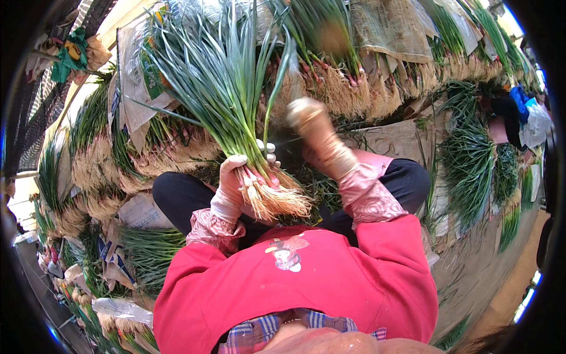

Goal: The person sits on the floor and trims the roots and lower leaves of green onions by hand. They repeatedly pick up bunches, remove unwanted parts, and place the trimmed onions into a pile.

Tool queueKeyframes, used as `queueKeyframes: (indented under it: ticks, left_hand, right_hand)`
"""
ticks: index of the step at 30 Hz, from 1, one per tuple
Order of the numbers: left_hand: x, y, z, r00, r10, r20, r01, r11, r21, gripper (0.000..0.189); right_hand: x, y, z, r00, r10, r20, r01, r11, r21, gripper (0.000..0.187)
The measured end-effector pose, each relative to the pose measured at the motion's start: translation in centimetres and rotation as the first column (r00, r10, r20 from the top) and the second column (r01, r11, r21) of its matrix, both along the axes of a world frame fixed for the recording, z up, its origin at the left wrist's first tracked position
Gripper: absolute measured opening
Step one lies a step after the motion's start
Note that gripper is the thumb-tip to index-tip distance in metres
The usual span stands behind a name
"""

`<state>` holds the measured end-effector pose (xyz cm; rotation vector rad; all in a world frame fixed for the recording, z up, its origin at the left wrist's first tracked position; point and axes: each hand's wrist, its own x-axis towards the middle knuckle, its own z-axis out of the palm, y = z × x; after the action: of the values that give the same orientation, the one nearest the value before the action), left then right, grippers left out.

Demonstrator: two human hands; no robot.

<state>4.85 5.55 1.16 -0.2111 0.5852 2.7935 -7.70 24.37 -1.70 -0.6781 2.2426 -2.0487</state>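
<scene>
My left hand [234, 177], in a pale glove, grips a bunch of green onions [239, 119] just above the roots. The long green leaves fan upward and away from me, while the pale, stringy roots [278, 199] point down towards my lap. My right hand [305, 115] is raised to the right of the bunch, blurred by motion. A blurred grey-green streak, perhaps a leaf, rises above it; whether the fingers hold it cannot be told. Loose green leaves [323, 190] lie between my legs, beneath the roots.
Rows of rooted onion bunches [340, 88] stand ahead and curve to the left, partly under woven sacks [389, 31]. A large pile of green leaves [468, 168] lies on the right. Another person's arm [499, 130] shows at the far right, near blue and white plastic bags [535, 121].
</scene>
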Motion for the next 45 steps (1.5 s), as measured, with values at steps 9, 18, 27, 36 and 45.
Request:
queueKeyframes:
  ticks: [9,18,27,36,45]
  left_hand:
    - [-0.6,-0.6,-1.4,0.996,-0.087,0.006,0.087,0.987,-0.133,0.055]
    - [0.2,-0.6,2.1,0.993,-0.049,-0.103,0.054,0.998,0.045,0.076]
    - [-2.0,0.6,1.4,0.988,-0.024,-0.154,0.017,0.999,-0.048,0.085]
    - [-4.4,2.1,-1.0,0.989,-0.124,0.075,0.126,0.992,-0.015,0.051]
    - [-2.4,1.8,0.2,0.999,0.006,-0.044,0.001,0.989,0.146,0.045]
  right_hand:
    - [2.9,4.6,3.1,0.650,0.332,0.683,-0.584,0.794,0.170,0.055]
    - [-3.4,3.9,0.5,0.888,0.417,0.194,-0.315,0.243,0.917,0.028]
    - [-10.1,1.9,4.3,0.987,0.005,-0.163,0.140,0.486,0.863,0.037]
    - [4.2,6.3,4.7,0.832,0.485,-0.269,0.073,0.385,0.920,0.022]
    - [-0.9,4.0,6.9,0.521,0.331,0.787,-0.130,0.942,-0.309,0.028]
